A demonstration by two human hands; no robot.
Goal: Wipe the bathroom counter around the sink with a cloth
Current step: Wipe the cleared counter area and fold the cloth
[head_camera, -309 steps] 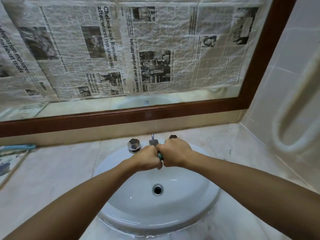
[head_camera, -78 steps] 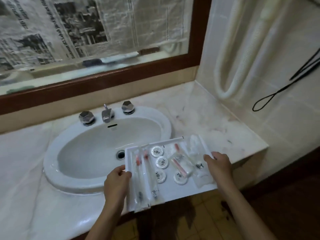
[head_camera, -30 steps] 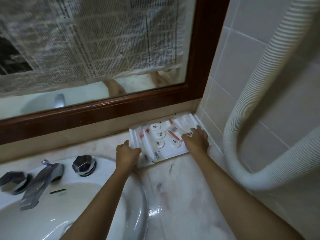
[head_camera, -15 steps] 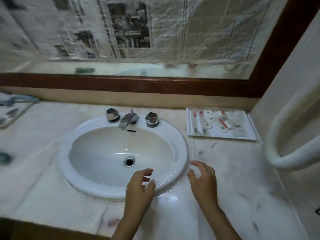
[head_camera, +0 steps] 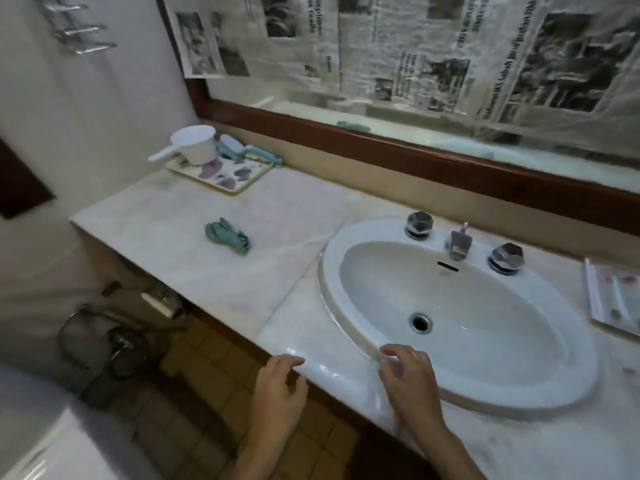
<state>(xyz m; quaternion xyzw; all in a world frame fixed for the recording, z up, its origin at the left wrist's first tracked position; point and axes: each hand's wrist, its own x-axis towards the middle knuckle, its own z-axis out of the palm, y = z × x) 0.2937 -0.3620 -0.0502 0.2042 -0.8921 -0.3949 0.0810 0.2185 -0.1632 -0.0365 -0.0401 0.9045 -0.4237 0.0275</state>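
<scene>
Far left on the counter point(head_camera: 194, 237), a patterned tray point(head_camera: 221, 174) carries a white scoop point(head_camera: 195, 145). The teal cloth point(head_camera: 227, 236) lies bunched on the bare marble, well left of the sink point(head_camera: 460, 317) and apart from both hands. At the near edge, the left hand point(head_camera: 278, 388) hangs with loose, empty fingers. The right hand point(head_camera: 408, 379), fingers open and curled, is over the sink's near rim. A white tray point(head_camera: 613, 299) sits far right.
</scene>
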